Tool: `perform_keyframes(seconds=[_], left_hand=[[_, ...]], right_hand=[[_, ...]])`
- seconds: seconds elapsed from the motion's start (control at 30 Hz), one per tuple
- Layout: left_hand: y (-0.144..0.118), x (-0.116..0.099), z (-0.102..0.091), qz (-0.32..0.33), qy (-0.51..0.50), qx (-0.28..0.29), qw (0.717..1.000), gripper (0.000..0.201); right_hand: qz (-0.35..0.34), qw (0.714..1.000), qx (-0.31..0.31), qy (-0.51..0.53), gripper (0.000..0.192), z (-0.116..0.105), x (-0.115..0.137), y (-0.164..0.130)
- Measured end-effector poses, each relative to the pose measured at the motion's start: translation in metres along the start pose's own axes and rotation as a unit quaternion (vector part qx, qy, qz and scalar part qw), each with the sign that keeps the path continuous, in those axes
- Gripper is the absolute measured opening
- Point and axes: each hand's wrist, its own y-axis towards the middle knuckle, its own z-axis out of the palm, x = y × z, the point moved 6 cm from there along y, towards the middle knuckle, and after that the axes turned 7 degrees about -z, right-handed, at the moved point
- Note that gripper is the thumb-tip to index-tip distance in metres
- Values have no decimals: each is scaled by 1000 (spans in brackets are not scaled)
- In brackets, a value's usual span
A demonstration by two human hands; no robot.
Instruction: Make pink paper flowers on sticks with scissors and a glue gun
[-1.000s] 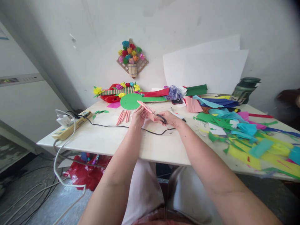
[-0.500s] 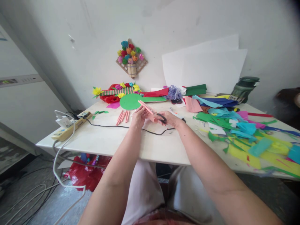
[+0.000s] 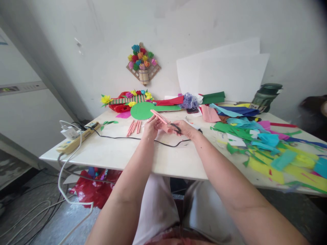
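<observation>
Above the middle of the white worktop (image 3: 102, 154), the left hand (image 3: 152, 125) is gripping a folded piece of pink paper (image 3: 158, 115), whose narrow end is pointing up and away past the fingers. The right hand (image 3: 186, 128) is closing around the handles of black-handled scissors (image 3: 176, 128), and their blades are reaching along the paper toward the left hand; whether the blades are parting or meeting is too small to tell. Short pink rolls (image 3: 134, 127) are lying just left of the left hand, and green paper leaves (image 3: 110, 122) are resting farther left, near a power strip (image 3: 74, 141). A black cable (image 3: 120, 137) is running from the strip across the worktop, passing on the near side of both hands. Behind the left hand, a round green piece (image 3: 141, 111) is lying flat. To the right of the right hand, coloured paper scraps (image 3: 265, 139) are spreading in a loose heap, and a dark green bottle (image 3: 267, 98) is standing behind them.
</observation>
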Motion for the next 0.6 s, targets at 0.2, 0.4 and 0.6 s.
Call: perform_keyframes(seconds=[0.2, 0.4, 0.6], left_hand=[[2, 0, -2, -3, 1, -8, 1000, 26], [2, 0, -3, 0, 9, -7, 1000, 27], [0, -1, -1, -7, 23, -8, 1000, 25]], right_hand=[[-6, 1000, -10, -6, 29, 0, 3, -1], [0, 1000, 3, 9, 29, 1, 0, -1], [11, 1000, 17, 13, 31, 0, -2, -2]])
